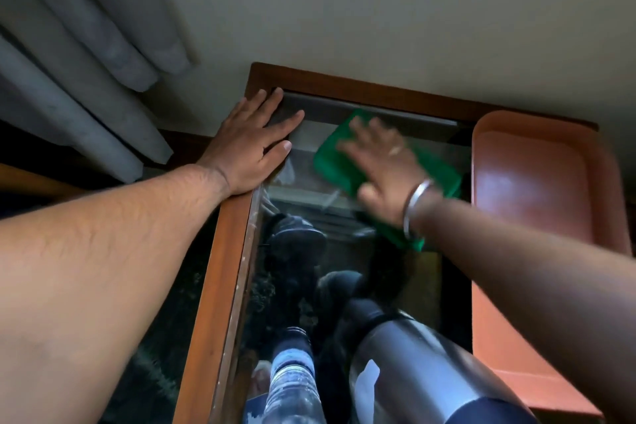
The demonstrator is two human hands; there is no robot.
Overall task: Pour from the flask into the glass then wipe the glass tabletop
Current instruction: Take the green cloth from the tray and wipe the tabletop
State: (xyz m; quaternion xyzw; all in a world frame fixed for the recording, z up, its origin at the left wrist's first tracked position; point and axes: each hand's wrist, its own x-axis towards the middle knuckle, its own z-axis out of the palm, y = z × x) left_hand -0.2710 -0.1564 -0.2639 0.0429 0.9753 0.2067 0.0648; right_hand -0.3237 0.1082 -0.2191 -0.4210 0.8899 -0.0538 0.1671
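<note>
A glass tabletop (344,272) in a brown wooden frame runs away from me. My right hand (382,169), blurred and wearing a metal bangle, lies flat with fingers spread on a green cloth (332,162) at the far end of the glass. My left hand (251,144) rests flat on the frame's far left corner, fingers spread, holding nothing. A steel flask (423,372) with a dark cap stands at the near end. Left of it stands a clear plastic bottle (292,379). No drinking glass shows.
An orange plastic tray (537,182) lies along the table's right side. Grey curtains (79,55) hang at the left, and a pale wall (378,10) stands behind the table. The floor to the left of the table is dark.
</note>
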